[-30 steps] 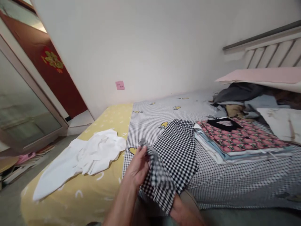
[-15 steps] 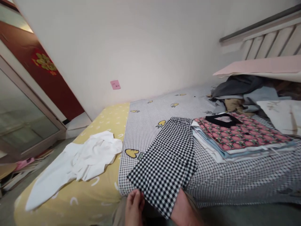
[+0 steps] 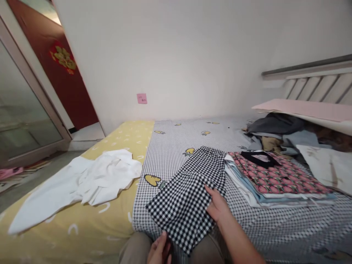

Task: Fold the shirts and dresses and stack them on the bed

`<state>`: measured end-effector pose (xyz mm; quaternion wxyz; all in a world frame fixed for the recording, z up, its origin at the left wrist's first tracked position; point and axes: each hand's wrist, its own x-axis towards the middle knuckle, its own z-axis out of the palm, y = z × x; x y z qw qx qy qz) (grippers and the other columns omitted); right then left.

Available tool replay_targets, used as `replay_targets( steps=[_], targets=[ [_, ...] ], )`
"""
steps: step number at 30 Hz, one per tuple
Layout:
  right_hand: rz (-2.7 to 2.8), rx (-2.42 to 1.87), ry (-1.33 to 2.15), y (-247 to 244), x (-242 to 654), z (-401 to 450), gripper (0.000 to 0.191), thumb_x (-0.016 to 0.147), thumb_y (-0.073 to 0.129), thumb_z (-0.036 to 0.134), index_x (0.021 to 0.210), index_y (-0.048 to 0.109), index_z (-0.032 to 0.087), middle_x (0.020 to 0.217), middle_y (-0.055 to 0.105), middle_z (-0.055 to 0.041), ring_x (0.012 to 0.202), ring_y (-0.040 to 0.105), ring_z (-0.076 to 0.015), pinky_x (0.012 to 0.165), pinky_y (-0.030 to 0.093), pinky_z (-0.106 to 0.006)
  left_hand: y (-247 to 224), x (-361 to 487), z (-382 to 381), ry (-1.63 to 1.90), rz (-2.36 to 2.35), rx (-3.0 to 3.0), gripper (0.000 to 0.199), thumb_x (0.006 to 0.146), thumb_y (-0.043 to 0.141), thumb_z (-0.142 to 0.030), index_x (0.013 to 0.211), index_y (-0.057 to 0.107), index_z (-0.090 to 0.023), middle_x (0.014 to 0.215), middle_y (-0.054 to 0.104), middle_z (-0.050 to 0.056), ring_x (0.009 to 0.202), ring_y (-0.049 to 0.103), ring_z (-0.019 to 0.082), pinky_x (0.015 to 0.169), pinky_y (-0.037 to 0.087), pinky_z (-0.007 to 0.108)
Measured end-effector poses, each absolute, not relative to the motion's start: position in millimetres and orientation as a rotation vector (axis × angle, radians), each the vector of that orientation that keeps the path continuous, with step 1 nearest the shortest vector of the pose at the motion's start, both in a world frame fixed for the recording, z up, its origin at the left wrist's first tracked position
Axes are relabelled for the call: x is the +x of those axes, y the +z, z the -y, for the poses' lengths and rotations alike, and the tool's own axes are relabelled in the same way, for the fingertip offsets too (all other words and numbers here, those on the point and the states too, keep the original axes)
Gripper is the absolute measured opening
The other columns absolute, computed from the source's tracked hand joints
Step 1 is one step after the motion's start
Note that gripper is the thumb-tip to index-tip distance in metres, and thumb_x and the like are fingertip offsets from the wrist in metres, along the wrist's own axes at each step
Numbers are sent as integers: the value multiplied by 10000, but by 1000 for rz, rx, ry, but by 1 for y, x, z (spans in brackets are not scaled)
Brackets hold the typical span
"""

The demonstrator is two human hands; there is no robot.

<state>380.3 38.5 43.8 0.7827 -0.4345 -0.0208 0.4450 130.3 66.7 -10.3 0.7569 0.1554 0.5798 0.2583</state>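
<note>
A black-and-white gingham garment lies lengthwise on the bed, its near end hanging over the edge toward my knees. My right hand grips its right side about halfway along, with a digit showing on top of the cloth and the other fingers largely hidden. At the near left hem is my left hand, fingers curled and thumb against the edge of the cloth; its grip is partly hidden. Right of the garment sits a stack of folded clothes, topped by a pink patterned shirt with a black collar.
A crumpled white garment is spread on the yellow bedding to the left. Loose dark and grey clothes are heaped at the far right under a pink sheet-like item. The wall rises behind the bed.
My right hand has moved from the garment's near end up to its right side. My left hand is slightly lower, still by the hem. The view has tilted upward.
</note>
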Motion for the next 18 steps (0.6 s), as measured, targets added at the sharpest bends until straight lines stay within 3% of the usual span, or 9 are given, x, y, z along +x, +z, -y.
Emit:
replay_targets(
  steps=[6,10,14,18],
  targets=[
    [-67,-1090,818,43,404,-28,691,726,682,135,1356,497,350,1148,745,-29,1002,719,-220,909,578,-485,-19,137,-51,469,-1125,484,236,954,536,-399,1146,532,-263,1470,540,73,1393,457,238,1112,332,438],
    [-72,-1138,818,33,409,-26,799,655,716,101,1378,473,340,1059,761,-31,920,732,-230,868,590,-482,-21,152,-47,460,-1084,460,427,922,597,-373,1317,467,-278,1556,454,77,1438,403,238,1126,351,444],
    [15,-1137,795,40,410,-38,842,569,697,58,1351,529,324,1060,762,-24,897,722,-224,876,584,-438,-20,163,-44,422,-934,371,538,918,608,-325,1409,420,-211,1485,534,136,1357,509,259,1092,425,423],
    [238,-1219,726,48,416,-41,795,610,721,231,1377,528,312,1202,723,-40,922,706,-227,840,584,-402,-19,169,-42,453,-946,366,559,885,662,-315,1390,471,-170,1458,561,154,1348,522,279,1072,466,422]
  ],
)
